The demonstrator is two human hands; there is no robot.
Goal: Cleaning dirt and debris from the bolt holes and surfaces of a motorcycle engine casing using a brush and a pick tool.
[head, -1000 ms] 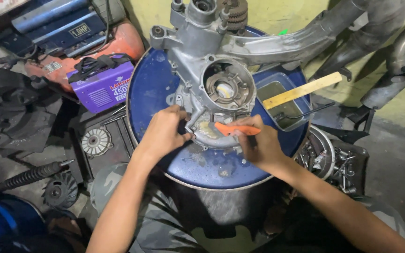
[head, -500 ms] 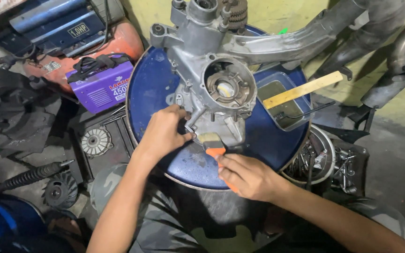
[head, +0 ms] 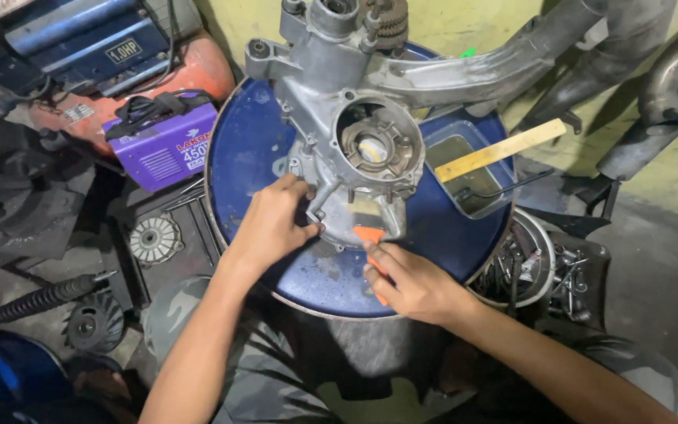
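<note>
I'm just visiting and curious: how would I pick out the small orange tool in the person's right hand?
Find the round blue drum top in the middle, with a grey metal engine casing lying on it. At the casing's lower edge, the right hand grips the orange-handled tool. It is the only bright orange thing on the drum, unlike the pale wooden stick over the nearby tray.

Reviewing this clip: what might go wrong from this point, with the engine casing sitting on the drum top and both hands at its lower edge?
1. The engine casing overhangs the back of the blue drum top; only the left hand steadies it, so it may shift or tip.
2. The right hand works an orange-handled brush close to the left hand's fingers, which could get struck.
3. The tray of liquid beside the casing could spill if knocked.
</note>
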